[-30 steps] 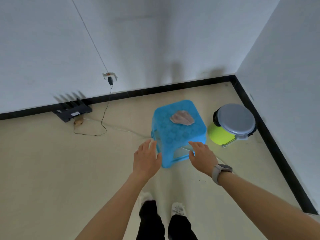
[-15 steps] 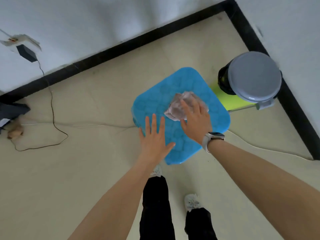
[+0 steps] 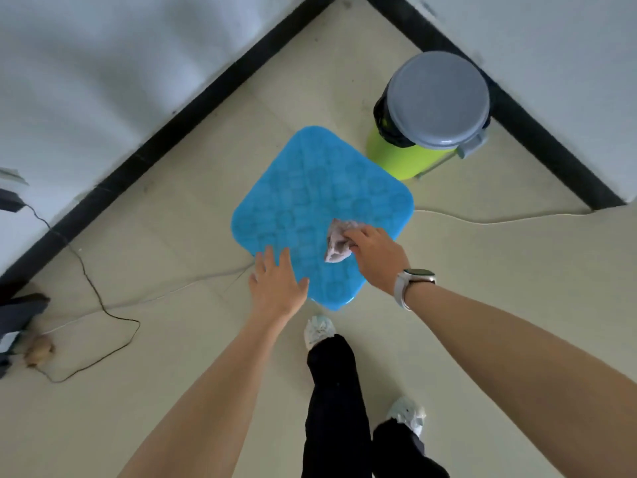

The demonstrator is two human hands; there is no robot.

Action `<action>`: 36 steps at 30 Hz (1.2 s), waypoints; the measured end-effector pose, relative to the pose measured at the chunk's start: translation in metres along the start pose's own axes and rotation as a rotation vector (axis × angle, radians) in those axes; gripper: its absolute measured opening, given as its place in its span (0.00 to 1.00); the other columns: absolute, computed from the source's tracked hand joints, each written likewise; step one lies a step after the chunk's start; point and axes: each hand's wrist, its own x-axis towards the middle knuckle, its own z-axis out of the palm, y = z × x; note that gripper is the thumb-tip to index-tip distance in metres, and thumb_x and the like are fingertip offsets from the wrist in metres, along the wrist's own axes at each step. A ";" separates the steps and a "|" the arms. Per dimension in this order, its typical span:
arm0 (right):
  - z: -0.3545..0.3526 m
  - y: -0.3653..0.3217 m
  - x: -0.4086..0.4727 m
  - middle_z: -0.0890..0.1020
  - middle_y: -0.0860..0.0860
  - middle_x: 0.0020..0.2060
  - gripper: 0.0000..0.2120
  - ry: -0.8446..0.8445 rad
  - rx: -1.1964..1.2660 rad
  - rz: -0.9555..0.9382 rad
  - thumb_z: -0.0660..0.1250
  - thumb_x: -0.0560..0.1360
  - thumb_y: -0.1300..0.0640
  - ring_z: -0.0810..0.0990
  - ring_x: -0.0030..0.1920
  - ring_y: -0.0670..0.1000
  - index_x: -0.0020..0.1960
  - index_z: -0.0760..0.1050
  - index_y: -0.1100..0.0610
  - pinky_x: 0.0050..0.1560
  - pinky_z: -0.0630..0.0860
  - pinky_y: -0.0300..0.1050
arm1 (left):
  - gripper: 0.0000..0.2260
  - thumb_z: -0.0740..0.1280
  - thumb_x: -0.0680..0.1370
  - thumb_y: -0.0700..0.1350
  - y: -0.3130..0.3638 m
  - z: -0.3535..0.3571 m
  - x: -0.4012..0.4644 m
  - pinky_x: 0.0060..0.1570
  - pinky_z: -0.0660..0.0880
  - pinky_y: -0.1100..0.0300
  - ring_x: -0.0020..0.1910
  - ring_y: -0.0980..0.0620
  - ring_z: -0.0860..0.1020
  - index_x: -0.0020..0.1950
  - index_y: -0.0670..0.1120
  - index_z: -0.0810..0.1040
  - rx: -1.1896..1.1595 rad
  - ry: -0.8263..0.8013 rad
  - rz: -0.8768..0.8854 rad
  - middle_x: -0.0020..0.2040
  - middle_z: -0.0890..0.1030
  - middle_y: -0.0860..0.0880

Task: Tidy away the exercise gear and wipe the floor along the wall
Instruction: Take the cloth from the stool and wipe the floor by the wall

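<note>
Cloth (image 3: 337, 243) sits bunched in the right hand (image 3: 374, 257) over the blue stool (image 3: 320, 201); left hand (image 3: 277, 282) spread flat. Next, probably carrying it down to the floor (image 3: 193, 188) along the wall.

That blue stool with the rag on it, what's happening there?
A person stands over a blue plastic stool in the corner of a room. Their right hand grips a crumpled cloth that lies on the seat, while the left hand hovers open at the stool's near edge. A green pedal bin with a grey lid stands just behind the stool by the black skirting. The floor wiping has not begun.
</note>
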 end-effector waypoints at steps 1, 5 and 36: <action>-0.002 0.004 -0.019 0.72 0.54 0.62 0.17 -0.012 0.076 0.076 0.55 0.79 0.60 0.70 0.60 0.58 0.66 0.68 0.54 0.50 0.72 0.52 | 0.30 0.62 0.77 0.52 0.002 -0.003 -0.009 0.71 0.57 0.45 0.76 0.43 0.50 0.75 0.46 0.54 -0.008 -0.005 -0.007 0.77 0.51 0.42; -0.003 0.034 -0.108 0.76 0.57 0.57 0.16 0.072 0.422 0.283 0.57 0.77 0.58 0.73 0.59 0.58 0.65 0.70 0.53 0.57 0.71 0.51 | 0.25 0.61 0.78 0.49 0.032 0.012 -0.069 0.66 0.62 0.49 0.71 0.43 0.61 0.73 0.45 0.60 0.087 -0.009 0.143 0.73 0.62 0.42; 0.170 0.266 -1.093 0.76 0.54 0.56 0.19 1.197 1.268 1.540 0.62 0.73 0.66 0.75 0.51 0.49 0.63 0.67 0.60 0.50 0.68 0.34 | 0.24 0.65 0.77 0.48 0.394 0.583 -0.859 0.69 0.61 0.56 0.71 0.49 0.64 0.71 0.48 0.65 1.101 -1.087 1.709 0.72 0.66 0.49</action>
